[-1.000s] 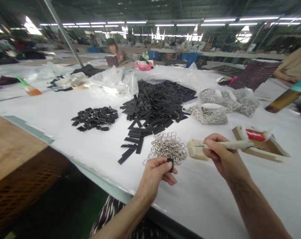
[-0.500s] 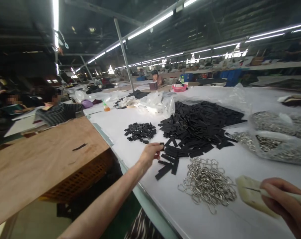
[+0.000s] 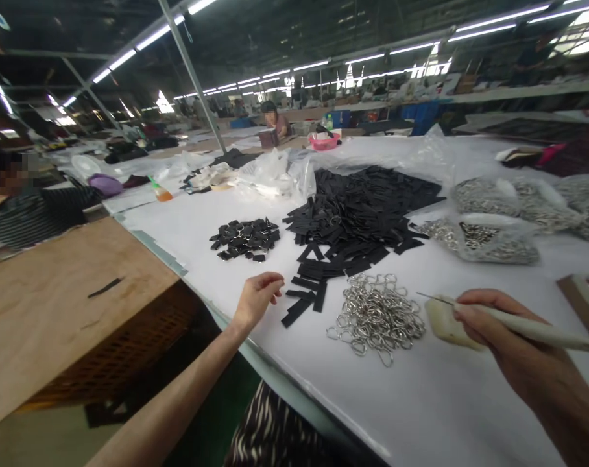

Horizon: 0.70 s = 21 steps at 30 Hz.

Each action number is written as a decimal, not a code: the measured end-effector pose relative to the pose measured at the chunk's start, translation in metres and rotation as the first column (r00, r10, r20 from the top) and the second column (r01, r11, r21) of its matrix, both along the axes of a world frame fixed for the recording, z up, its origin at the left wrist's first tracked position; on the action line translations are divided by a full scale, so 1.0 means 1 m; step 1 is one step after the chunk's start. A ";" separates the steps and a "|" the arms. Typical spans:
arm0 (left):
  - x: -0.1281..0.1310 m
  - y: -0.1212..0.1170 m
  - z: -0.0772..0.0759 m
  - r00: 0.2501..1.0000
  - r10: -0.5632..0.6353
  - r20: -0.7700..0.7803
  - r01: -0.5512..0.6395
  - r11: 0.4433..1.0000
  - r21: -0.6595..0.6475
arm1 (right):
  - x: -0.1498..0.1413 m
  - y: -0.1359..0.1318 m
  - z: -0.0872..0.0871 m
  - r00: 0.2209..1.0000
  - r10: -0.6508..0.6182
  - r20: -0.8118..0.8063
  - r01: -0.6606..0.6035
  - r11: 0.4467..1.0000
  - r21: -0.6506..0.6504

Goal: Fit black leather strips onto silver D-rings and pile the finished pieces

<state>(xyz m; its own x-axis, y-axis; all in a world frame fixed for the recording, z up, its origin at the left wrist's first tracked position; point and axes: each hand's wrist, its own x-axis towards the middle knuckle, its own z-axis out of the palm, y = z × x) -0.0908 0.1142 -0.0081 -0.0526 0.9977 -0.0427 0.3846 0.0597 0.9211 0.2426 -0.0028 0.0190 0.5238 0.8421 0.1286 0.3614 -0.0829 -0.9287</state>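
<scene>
At far left, has a dark scrap (image 3: 104,287) lying on a wooden board (image 3: 46,311). Further right, has a small pile of black tabs (image 3: 246,239), glinting with metal, on the white table (image 3: 445,395). Just beside that pile, holds out the left hand (image 3: 256,297) half open, with fingers loosely curled and thumb close to forefinger. Cannot tell whether touching the tabletop. Reaches near, but apart from, a few loose black strips (image 3: 304,302) in front of a large black heap (image 3: 367,211). Between both hands, has a tangle of metal rings (image 3: 378,314). At right, clamps the right hand (image 3: 501,340) around a white-handled tool (image 3: 550,332), aiming the thin tip left above a yellowish block (image 3: 445,324). Cannot tell whether touching the block. At far right, has a brown-sided box (image 3: 584,301), partly cut off.
</scene>
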 end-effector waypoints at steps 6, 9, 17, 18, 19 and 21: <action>0.032 -0.014 -0.003 0.918 -0.223 -0.327 0.263 0.961 0.082 | -0.005 -0.007 -0.007 0.977 0.140 0.160 -0.139 0.990 -0.020; 0.037 -0.004 -0.004 0.855 -0.315 -0.413 0.364 0.930 0.044 | -0.009 -0.009 -0.008 0.929 0.240 0.281 -0.252 0.968 0.006; 0.038 0.015 0.005 0.848 -0.379 -0.370 0.377 0.923 -0.082 | -0.003 -0.010 -0.011 0.908 0.252 0.335 -0.286 0.957 0.054; 0.036 0.016 0.007 0.862 -0.376 -0.341 0.362 0.926 -0.106 | -0.003 -0.010 -0.012 0.903 0.256 0.345 -0.291 0.955 0.051; 0.034 0.016 0.008 0.877 -0.371 -0.304 0.347 0.928 -0.133 | -0.002 -0.011 -0.013 0.899 0.260 0.352 -0.295 0.954 0.049; 0.029 0.015 0.011 0.910 -0.361 -0.205 0.323 0.925 -0.198 | -0.002 -0.011 -0.013 0.890 0.274 0.364 -0.302 0.953 0.022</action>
<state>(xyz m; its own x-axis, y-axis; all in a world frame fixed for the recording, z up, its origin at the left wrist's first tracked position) -0.0615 0.1288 0.0032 0.2629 0.9375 -0.2280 0.6099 0.0216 0.7922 0.2404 -0.0137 0.0055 0.1683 0.9293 0.3287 0.6633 0.1399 -0.7351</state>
